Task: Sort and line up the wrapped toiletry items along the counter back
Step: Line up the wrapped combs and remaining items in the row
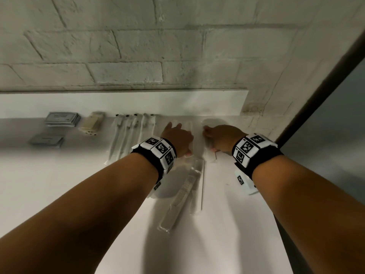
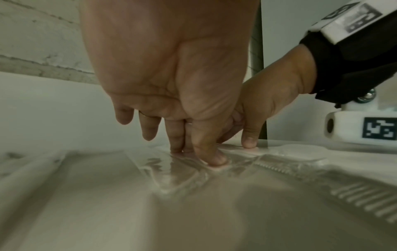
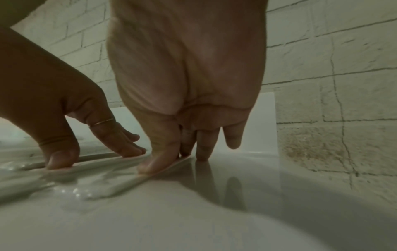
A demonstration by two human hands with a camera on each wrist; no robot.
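Both hands are on clear-wrapped items near the back of the white counter (image 1: 59, 194). My left hand (image 1: 180, 139) presses thumb and straight fingers down on a clear wrapper (image 2: 171, 173). Just to its right, my right hand (image 1: 210, 139) sets its thumb and fingertips on the edge of a flat wrapped item (image 3: 120, 178), whose near end (image 1: 210, 157) shows below the thumb. In the wrist views the left hand (image 2: 195, 155) and the right hand (image 3: 178, 159) both touch plastic with fingers straight. Several wrapped toothbrushes (image 1: 130, 131) lie in a row left of the hands.
Two grey packets (image 1: 61, 118) (image 1: 46, 140) and a beige packet (image 1: 92, 123) lie at the back left. Wrapped combs (image 1: 183, 191) lie askew in front of the hands. A white backsplash (image 1: 118, 103) and brick wall (image 1: 138, 46) close the back; a dark-edged panel (image 1: 316, 86) stands right.
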